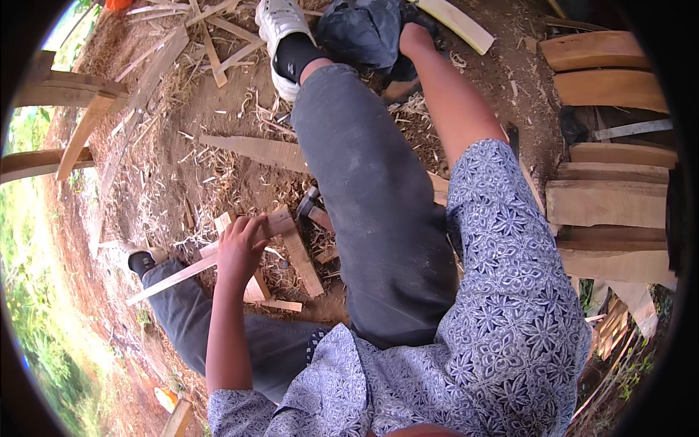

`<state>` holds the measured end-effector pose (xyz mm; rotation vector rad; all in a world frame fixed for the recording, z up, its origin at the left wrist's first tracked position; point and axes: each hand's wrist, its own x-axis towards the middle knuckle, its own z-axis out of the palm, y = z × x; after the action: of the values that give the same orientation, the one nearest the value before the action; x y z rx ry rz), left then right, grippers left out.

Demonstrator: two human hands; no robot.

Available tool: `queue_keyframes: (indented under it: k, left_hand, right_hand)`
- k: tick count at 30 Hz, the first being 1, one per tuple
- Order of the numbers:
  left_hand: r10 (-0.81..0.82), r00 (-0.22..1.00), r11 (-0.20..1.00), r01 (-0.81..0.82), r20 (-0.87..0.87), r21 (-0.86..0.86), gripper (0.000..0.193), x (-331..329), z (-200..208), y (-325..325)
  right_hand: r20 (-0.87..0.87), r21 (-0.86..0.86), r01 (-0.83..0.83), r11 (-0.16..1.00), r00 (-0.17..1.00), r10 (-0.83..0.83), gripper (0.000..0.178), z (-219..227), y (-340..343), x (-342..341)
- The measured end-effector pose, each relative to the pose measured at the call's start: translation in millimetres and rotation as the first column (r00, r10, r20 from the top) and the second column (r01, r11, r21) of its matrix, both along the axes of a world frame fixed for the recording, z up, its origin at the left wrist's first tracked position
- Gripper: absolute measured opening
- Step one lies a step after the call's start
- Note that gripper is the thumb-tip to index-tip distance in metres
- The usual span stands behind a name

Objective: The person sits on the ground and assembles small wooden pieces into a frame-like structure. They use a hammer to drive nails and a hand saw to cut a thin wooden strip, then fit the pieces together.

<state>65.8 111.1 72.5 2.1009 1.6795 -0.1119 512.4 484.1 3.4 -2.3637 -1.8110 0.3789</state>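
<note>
My left hand (244,246) is closed over a wooden piece (275,223), and a long pale wood strip (173,280) runs out from under it toward the lower left. Right beside that piece, next to my knee, lies a hammer (314,208) with a metal head. Short boards (303,261) lie on the ground under and around the left hand. My right arm stretches far forward, and my right hand (416,42) is at the edge of a dark plastic bag (357,30). Its fingers are hidden, so I cannot tell what they grip.
Curved wooden pieces (598,71) and thick blocks (606,202) are stacked along the right. Wood shavings and offcuts (211,54) cover the dirt ground. A pale board (459,25) lies beyond the bag. My legs (378,189) are spread across the work area. Beams (65,91) stand at the left.
</note>
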Motion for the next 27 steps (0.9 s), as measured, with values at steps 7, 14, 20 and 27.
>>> queue_keyframes:
  k: [7,14,20,27]
  left_hand:
    - [0.028,0.996,0.999,-0.024,0.085,-0.044,0.057,-7,-6,4]
    - [0.032,0.999,0.999,-0.030,0.039,-0.039,0.056,-5,-2,0]
    - [0.026,0.999,0.999,-0.025,0.040,-0.036,0.057,0,-7,0]
    - [-0.011,1.000,0.998,0.011,0.007,0.068,0.041,-11,-19,-13]
  right_hand:
    - [0.006,0.135,0.093,0.986,0.996,-0.094,0.039,-51,26,45]
    - [-0.075,0.190,0.114,0.975,0.992,-0.101,0.043,-68,38,47]
    - [-0.052,0.319,0.080,0.944,0.996,-0.067,0.039,-53,13,49]
    - [-0.911,0.197,0.357,0.913,0.410,0.036,0.042,22,-94,31]
